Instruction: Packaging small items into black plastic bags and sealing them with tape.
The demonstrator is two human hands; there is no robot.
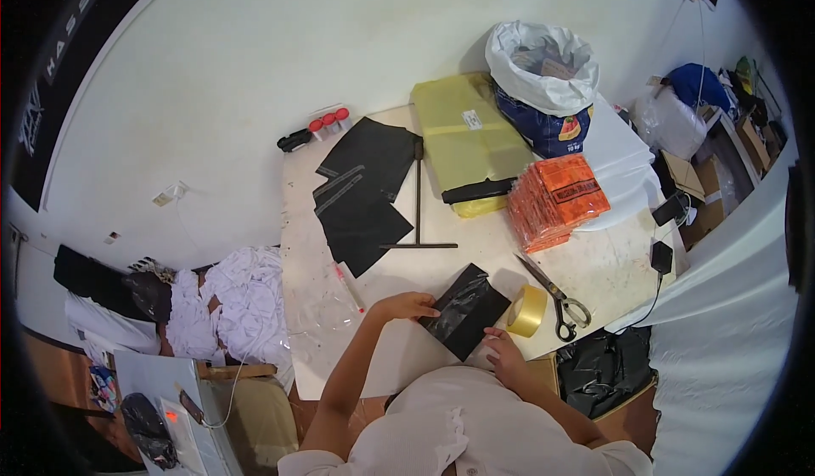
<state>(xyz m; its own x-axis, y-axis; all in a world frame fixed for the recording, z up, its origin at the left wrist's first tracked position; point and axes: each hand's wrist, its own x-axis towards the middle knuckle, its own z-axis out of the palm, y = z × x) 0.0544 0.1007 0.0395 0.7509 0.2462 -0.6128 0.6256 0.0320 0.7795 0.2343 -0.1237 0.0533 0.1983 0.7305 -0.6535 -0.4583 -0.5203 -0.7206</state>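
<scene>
A flat black packet (464,316), shiny as if clear film covers part of it, lies slanted at the table's near side. My left hand (411,306) grips its left edge between thumb and fingers. The lower right edge is pinched by my right hand (504,354). Just right of the packet a roll of yellowish clear tape (527,310) rests on the table. Black-handled scissors (556,296) lie beyond the tape, blades pointing away. Left of my left hand are a red-and-white pen (348,287) and a crumpled clear plastic bag (327,310).
Black fabric pieces (365,221) and a T-shaped metal tool (418,213) lie farther back on the table (340,366). Behind stand a yellow package (467,128), a stack of orange packets (559,200) and a white-and-blue sack (543,94). White cloth (246,298) is heaped at the left.
</scene>
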